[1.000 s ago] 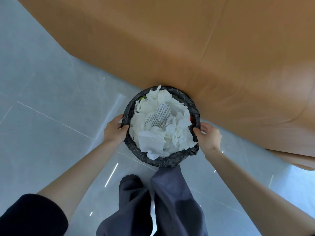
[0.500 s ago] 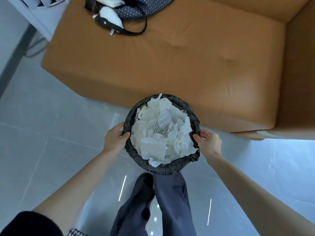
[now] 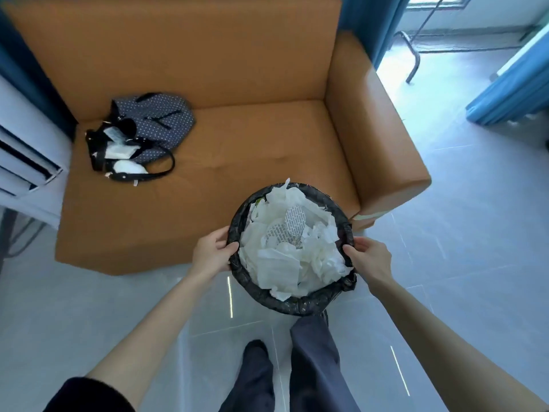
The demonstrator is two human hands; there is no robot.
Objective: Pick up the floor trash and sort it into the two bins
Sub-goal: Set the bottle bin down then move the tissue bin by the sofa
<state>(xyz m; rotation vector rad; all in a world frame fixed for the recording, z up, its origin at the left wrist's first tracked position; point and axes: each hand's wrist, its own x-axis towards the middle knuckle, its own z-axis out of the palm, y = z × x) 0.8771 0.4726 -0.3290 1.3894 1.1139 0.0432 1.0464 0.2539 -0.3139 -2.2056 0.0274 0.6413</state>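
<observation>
Left hand (image 3: 211, 253) & right hand (image 3: 370, 261) grip bin (image 3: 292, 303) rim, sofa (image 3: 252, 150) edge just beyond.

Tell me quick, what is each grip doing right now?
Left grip: holding the bin by its rim, fingers curled.
Right grip: holding the bin's rim on the other side.

So there's one round bin with a crinkly black plastic liner (image 3: 297, 304), seen from straight above and sitting upright. It's stuffed to the brim with crumpled white tissue paper (image 3: 279, 266), some of it poking over the rim. There's a white scrap with small printed text (image 3: 294, 218) on top near the middle. The left hand (image 3: 211, 254) and right hand (image 3: 371, 260) grip opposite sides of the rim.
</observation>
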